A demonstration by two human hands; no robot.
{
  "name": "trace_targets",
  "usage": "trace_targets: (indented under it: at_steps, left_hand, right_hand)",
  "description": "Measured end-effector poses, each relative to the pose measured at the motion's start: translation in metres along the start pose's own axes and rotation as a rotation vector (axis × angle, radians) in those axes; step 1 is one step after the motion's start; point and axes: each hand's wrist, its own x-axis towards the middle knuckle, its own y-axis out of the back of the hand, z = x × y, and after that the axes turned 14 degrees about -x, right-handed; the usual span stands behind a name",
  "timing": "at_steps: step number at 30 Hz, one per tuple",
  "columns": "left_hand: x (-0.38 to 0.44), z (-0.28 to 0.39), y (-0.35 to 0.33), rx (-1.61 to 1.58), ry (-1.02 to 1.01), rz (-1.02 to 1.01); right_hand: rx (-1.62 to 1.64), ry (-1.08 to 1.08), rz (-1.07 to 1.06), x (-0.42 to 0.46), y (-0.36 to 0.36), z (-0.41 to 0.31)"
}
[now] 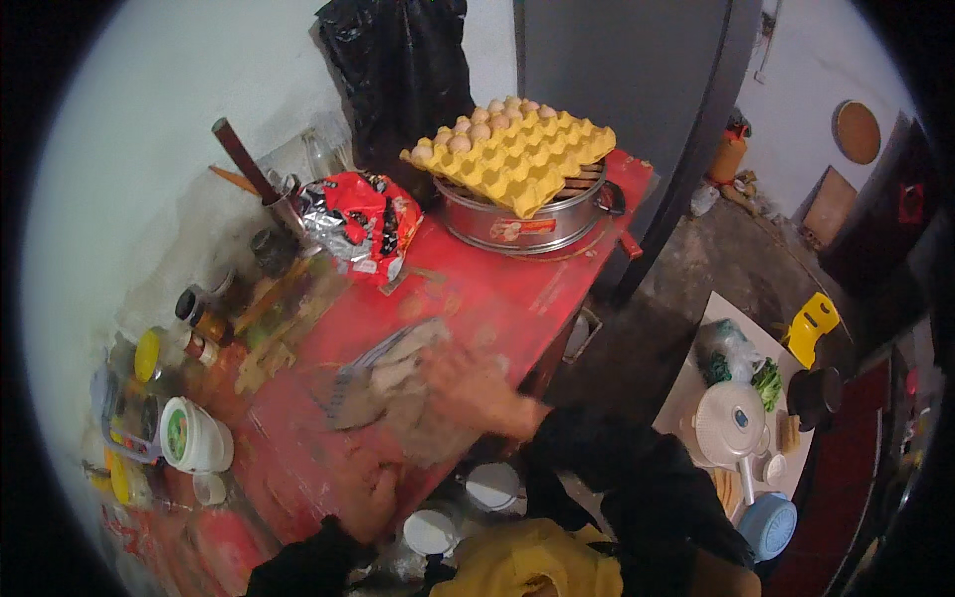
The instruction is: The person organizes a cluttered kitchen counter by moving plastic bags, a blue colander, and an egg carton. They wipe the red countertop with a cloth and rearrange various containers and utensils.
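Observation:
A grey-brown cloth [388, 388] lies bunched on the red tabletop [485, 283]. My right hand [477, 392] is on the cloth's near right side, gripping it; motion blurs both. Lower down, near the table's front edge, my left hand [369, 489] is low over the red surface, apart from the main bunch of cloth. Its fingers are too blurred to make out.
Beyond the cloth, a yellow egg tray [530, 160] with several eggs rests tilted on a metal steamer [515, 220]. A red foil bag [365, 220] stands beside it. Jars and a white tub [198, 440] line the left. A pan [727, 422] sits on the right-hand table.

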Motion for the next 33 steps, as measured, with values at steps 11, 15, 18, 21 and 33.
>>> trace_targets:
  at_steps: [11, 15, 18, 21, 33]
  left_hand:
    - [0.053, 0.041, -0.04, -0.03, -0.155, -0.101]
    - [0.077, 0.045, -0.058, -0.073, -0.198, -0.172]
    - [0.105, 0.053, -0.072, 0.082, -0.179, -0.236]
    - [0.151, 0.088, -0.092, -0.33, -0.009, -0.12]
    - [0.313, 0.068, -0.135, -0.281, -0.002, -0.02]
  right_hand:
    - [-0.395, -0.443, 0.046, -0.059, 0.019, 0.238]
    - [-0.247, -0.579, 0.166, -0.042, 0.002, 0.237]
    - [-0.003, -0.471, 0.174, -0.043, 0.022, 0.176]
    - [0.236, -0.307, 0.113, -0.065, 0.024, 0.148]
    - [0.403, -0.859, 0.669, -0.011, 0.043, 0.256]
